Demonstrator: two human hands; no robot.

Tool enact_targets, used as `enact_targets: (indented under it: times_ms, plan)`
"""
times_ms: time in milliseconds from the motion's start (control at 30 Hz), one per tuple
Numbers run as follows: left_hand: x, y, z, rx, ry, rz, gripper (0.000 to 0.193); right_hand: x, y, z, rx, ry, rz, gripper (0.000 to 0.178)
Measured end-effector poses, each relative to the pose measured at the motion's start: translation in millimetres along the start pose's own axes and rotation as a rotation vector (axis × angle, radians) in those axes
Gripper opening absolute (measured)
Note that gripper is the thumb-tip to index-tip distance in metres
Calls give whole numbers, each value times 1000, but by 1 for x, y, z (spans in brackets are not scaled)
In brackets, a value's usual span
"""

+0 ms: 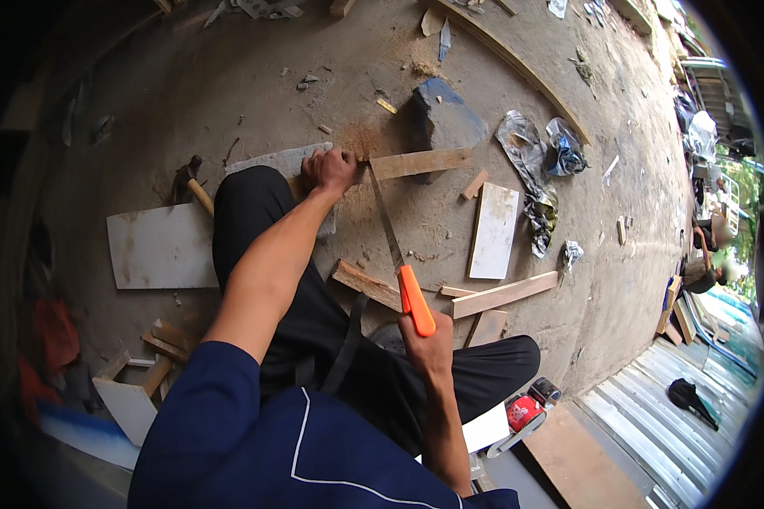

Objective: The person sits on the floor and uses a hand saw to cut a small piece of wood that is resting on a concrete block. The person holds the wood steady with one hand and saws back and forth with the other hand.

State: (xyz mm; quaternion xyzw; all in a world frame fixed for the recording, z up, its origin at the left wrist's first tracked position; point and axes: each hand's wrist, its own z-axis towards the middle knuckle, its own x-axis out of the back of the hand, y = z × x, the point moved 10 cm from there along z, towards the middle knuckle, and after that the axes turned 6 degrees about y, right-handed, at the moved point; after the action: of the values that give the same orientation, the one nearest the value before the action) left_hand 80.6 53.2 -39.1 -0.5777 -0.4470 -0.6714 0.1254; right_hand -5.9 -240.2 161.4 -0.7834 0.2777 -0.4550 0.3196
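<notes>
My right hand [429,339] is wrapped round the orange handle [415,301] of a handsaw [385,215]. Its thin blade runs forward and slightly left, and the far end meets a narrow wooden board [420,164]. Just left of the blade, my left hand [328,170] is closed over the board, its fingers curled and partly hidden. Under the left part of the board lies a pale grey slab [278,159]. Beyond its right part sits a dark blue-grey block [452,119]. Reddish sawdust [363,137] is scattered on the ground by the cut.
A hammer [197,188] and a white panel [157,248] lie left of my knee. To the right are a white board [494,231], several wood offcuts [505,294] and crumpled plastic [530,161]. A red tape dispenser [525,413] is beside my right leg. Other people [706,254] are far right.
</notes>
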Motion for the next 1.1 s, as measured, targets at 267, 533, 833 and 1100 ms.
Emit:
enact_targets:
  times_ms: [267, 533, 833, 1100]
  plan:
    - [13, 20, -8, -39, -38, -59, 33, -36, -14, 86, 60, -5, -43, 27]
    - [2, 5, -6, -14, -14, -21, 34, 3, 7, 27, -27, -93, -27, 21]
    - [9, 3, 0, 1, 61, -9, 35, 9, -1, 29, 94, -44, -49, 23]
    - [15, 16, -1, 14, -2, -25, 34, -30, 2, 94, 22, -57, -25, 23]
